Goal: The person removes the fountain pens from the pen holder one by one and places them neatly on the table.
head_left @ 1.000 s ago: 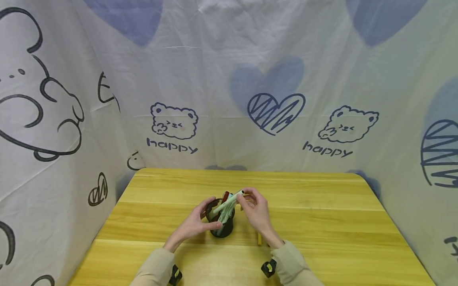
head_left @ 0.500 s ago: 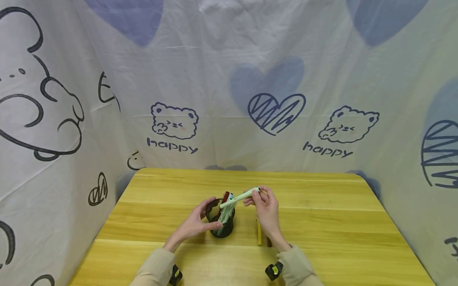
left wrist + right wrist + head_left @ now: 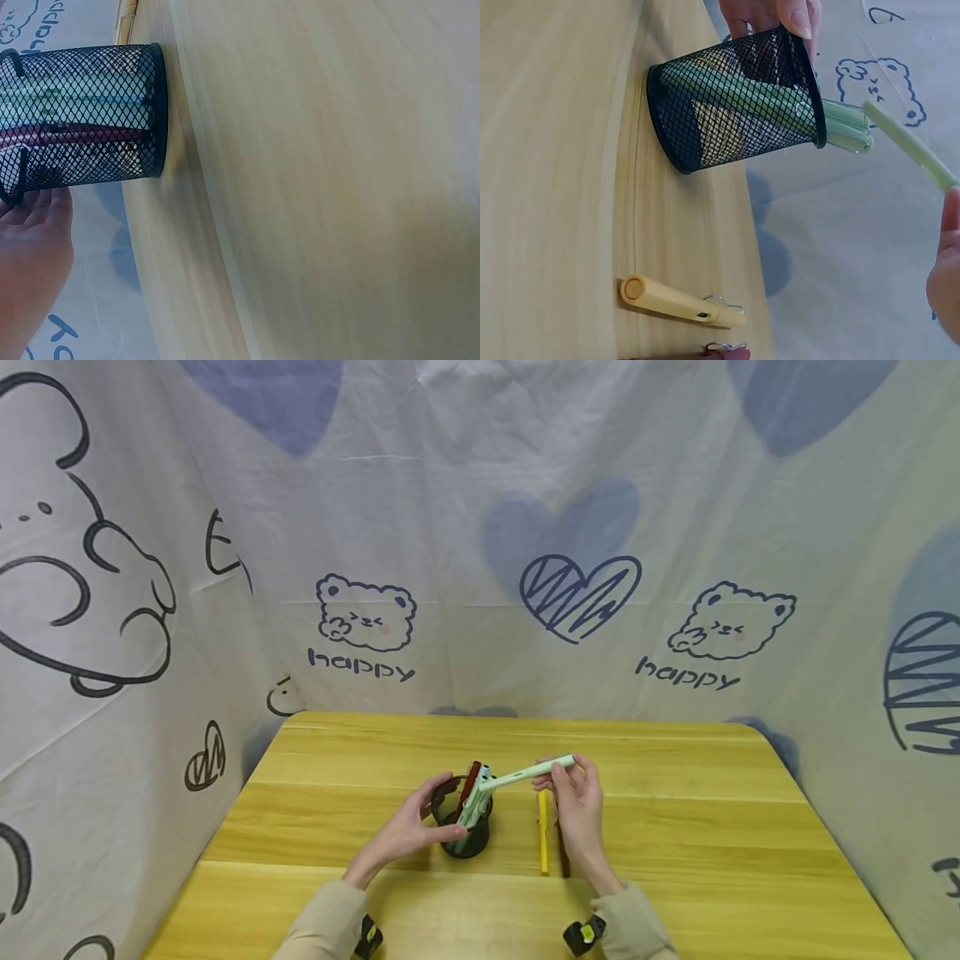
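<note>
My left hand (image 3: 408, 827) grips a black mesh pen holder (image 3: 82, 112) near its rim, thumb on the near side and fingers round the far side. Inside stand several pale green pens (image 3: 844, 127) and a dark red pen (image 3: 470, 785), leaning to one side. Up to the right, my right hand (image 3: 579, 797) pinches one end of a pale green pen (image 3: 907, 142) between thumb and fingers. That pen slants down to the left, and its lower end is right by the tops of the pens in the holder.
On the wooden table (image 3: 712, 827), right of the holder, lie a yellow pen (image 3: 543, 835) and a dark red-brown pen (image 3: 562, 853) side by side, partly beneath my right hand. A white cloth (image 3: 465, 543) printed with hearts and bears hangs behind the table.
My right hand has moved to the right with the pale green pen, drawing it out of the holder; it now lies flatter. My left hand and the holder have stayed in place.
</note>
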A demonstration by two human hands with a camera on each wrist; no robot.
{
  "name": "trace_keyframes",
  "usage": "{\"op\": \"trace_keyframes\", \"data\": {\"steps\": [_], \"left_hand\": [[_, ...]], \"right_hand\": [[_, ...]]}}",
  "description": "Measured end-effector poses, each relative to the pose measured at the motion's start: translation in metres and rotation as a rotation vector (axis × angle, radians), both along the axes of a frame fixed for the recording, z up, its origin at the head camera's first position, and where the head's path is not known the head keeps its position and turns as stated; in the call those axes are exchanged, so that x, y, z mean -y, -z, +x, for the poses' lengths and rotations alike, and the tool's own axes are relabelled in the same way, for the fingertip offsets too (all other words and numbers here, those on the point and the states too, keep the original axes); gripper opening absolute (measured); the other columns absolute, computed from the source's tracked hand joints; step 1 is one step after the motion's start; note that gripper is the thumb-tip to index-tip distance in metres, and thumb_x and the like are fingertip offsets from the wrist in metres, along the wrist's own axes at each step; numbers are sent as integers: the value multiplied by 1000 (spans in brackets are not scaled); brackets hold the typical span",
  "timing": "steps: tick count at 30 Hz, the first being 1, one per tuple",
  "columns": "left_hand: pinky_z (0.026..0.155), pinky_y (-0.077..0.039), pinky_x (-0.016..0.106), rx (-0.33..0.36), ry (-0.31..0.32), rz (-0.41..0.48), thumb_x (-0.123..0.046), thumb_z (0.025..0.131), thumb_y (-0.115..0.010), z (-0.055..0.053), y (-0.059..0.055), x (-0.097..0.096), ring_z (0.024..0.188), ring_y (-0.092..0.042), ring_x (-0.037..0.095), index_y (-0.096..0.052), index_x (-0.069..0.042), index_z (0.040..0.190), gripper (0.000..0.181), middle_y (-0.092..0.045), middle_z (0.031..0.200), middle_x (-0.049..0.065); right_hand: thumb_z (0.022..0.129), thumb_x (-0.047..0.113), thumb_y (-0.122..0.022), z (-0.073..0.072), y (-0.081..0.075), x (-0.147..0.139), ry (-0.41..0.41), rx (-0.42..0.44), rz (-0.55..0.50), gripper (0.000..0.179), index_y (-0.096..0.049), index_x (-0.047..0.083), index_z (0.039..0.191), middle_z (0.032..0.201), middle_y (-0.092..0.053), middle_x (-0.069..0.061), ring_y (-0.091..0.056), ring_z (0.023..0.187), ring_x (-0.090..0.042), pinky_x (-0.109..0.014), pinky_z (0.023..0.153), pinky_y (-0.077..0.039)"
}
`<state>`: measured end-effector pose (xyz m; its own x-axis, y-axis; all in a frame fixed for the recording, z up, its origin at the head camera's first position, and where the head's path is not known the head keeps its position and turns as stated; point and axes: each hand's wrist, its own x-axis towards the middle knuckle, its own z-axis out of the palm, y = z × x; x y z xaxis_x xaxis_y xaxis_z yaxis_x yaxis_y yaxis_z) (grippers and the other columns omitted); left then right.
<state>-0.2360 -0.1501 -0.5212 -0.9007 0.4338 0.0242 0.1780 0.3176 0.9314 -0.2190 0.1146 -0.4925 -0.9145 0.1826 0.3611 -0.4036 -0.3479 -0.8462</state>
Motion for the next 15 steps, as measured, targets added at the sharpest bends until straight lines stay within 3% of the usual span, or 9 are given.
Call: {"op": "trace_keyframes", "data": {"steps": [8,15], "left_hand": [[123,-25,59,-1,0,6,-26,85,-82,-1,1,0,150,-32,40,-29,-8,158,92,-35,162,16],[123,-26,59,1,-8,8,-26,85,-82,0,1,0,150,-32,39,-30,-9,158,92,-35,162,15]], "right_hand": [[100,-3,-56,2,1,-7,51,96,-125,17,-49,4,114,100,-71,-5,-67,77,-10,-18,70,-58],[101,0,-56,5,4,-19,8,166,-252,17,-50,8,115,104,-69,-5,-68,87,-11,-21,73,-59]]}}
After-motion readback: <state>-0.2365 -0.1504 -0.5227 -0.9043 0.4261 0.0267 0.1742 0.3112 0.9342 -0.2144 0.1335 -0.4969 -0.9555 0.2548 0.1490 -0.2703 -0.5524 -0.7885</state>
